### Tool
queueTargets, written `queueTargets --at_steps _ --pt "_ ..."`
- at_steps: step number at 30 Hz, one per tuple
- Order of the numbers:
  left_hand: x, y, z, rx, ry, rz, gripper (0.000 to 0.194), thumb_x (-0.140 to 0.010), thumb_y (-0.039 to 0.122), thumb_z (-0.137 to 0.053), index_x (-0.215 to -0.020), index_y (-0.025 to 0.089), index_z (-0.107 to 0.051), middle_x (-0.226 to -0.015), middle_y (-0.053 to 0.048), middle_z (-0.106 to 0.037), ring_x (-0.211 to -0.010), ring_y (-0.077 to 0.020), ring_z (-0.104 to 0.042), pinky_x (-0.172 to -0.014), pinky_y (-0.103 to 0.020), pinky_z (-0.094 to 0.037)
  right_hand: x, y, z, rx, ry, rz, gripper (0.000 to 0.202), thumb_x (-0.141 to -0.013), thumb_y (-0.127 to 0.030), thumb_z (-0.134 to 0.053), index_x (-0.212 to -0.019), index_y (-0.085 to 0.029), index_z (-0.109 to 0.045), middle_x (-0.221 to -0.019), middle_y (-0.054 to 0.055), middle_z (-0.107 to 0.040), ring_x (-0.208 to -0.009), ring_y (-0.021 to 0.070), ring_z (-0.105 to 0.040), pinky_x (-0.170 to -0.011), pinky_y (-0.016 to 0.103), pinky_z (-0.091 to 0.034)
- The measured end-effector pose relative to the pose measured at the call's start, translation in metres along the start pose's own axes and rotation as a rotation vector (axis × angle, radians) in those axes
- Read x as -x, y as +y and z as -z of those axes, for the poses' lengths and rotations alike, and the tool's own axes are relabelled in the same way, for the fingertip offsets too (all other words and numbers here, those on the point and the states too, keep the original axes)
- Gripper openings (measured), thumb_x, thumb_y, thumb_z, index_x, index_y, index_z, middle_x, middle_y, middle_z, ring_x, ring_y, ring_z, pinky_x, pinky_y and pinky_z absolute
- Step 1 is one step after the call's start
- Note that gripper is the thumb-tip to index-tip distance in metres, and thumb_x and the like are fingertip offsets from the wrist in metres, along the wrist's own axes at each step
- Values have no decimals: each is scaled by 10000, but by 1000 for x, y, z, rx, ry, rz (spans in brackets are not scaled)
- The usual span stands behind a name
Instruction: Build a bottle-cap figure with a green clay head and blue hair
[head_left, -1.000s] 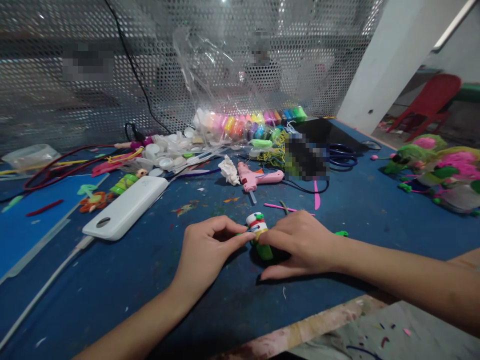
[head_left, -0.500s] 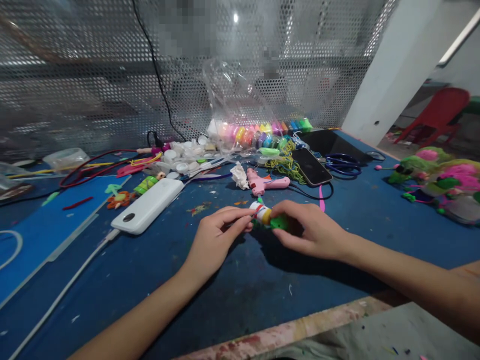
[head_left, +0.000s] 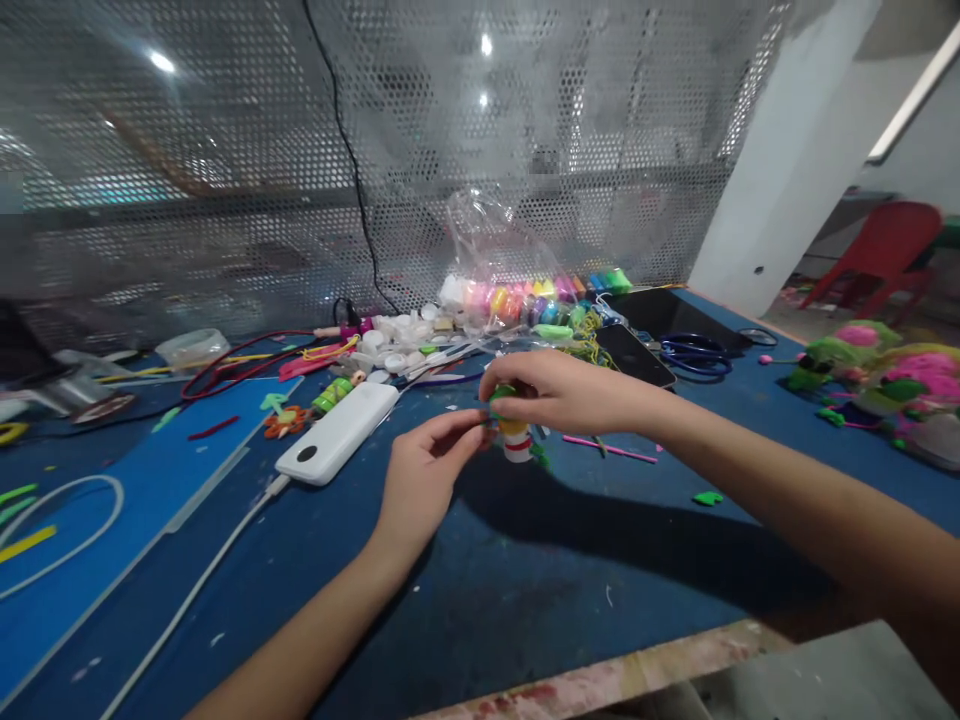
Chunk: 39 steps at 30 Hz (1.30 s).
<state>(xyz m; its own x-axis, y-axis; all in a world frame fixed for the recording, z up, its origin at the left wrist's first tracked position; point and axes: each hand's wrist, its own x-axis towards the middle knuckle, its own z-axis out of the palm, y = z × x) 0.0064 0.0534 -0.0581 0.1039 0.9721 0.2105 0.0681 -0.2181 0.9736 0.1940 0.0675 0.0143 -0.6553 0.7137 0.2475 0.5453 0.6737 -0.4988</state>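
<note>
My right hand arches over a small craft figure with a white, red and yellow body, its fingers closed round the green top. The figure stands roughly upright, white end down, just over or on the blue table. From the left, my left hand pinches at the figure's side; its fingertips are partly hidden, and what lies between them is too small to make out. A bit of green sticks out at the figure's right side. Beyond my right wrist lies a thin pink stick.
A white power bank with a cable lies left, beside a blue board. White caps, bagged colourful clay pots and a phone line the back. Green-pink figures stand right; a green scrap lies nearer.
My right hand has swung up and over the figure, turning it so its white end points down. My left hand stays pinched beside it. The pink glue gun is now hidden from sight.
</note>
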Motion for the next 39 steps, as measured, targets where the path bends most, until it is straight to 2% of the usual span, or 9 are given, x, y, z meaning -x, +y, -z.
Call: queueTargets --at_steps 4,8,11,20,24,27,33,39 --pt "-7 2 8 1 55 -32 175 -646 224 -766 -817 189 -764 -792 -31 -762 -807 -213 -694 -786 -307 -539 -21 -3 10 -31 -111 41 136 -896 -181 -530 -994 -124 -605 -850 26 -607 -726 124 -521 -615 224 -377" --pt "-10 6 14 8 68 -56 159 -653 239 -772 -809 209 -769 -829 -22 -764 -827 -200 -689 -785 -281 -534 -29 -6 21 -25 -176 70 174 -905 -200 -537 -1053 -138 -604 -919 36 -616 -781 135 -542 -635 230 -396" --pt "-11 6 16 19 78 -60 129 -664 266 -775 -780 209 -766 -793 -20 -761 -775 -181 -689 -748 -259 -538 -29 -6 26 -32 -174 85 195 -908 -201 -536 -1081 -142 -604 -965 43 -617 -823 140 -550 -671 234 -413" --pt "-12 1 14 76 62 -30 207 -727 311 -722 -902 201 -738 -823 -16 -735 -708 -142 -675 -732 -257 -557 -27 0 23 -22 -180 99 198 -901 -208 -537 -1062 -133 -625 -944 48 -630 -796 141 -558 -651 241 -409" --pt "-11 0 12 73 72 -6 250 -745 342 -706 -940 186 -713 -717 -3 -710 -653 -137 -662 -659 -240 -557 -29 4 22 -35 -188 104 198 -900 -231 -536 -1047 -133 -627 -931 47 -634 -793 141 -561 -646 240 -407" --pt "-11 0 12 59 80 5 246 -748 377 -697 -883 173 -717 -649 3 -682 -624 -141 -649 -613 -237 -551 -29 7 21 -18 -192 97 202 -898 -246 -537 -1046 -137 -621 -930 47 -631 -787 142 -554 -641 241 -403" --pt "-12 -1 14 11 66 23 223 -659 321 -778 -811 165 -732 -730 -28 -719 -674 -168 -662 -700 -289 -554 -29 9 21 -9 -196 77 187 -886 -222 -542 -1037 -141 -618 -947 47 -627 -805 141 -547 -657 237 -399" --pt "-11 -1 14 -16 43 12 232 -700 370 -740 -806 166 -712 -736 -33 -713 -681 -191 -661 -693 -315 -552 -29 6 20 -19 -202 85 201 -895 -236 -534 -1055 -144 -611 -926 47 -626 -781 144 -547 -630 243 -401"
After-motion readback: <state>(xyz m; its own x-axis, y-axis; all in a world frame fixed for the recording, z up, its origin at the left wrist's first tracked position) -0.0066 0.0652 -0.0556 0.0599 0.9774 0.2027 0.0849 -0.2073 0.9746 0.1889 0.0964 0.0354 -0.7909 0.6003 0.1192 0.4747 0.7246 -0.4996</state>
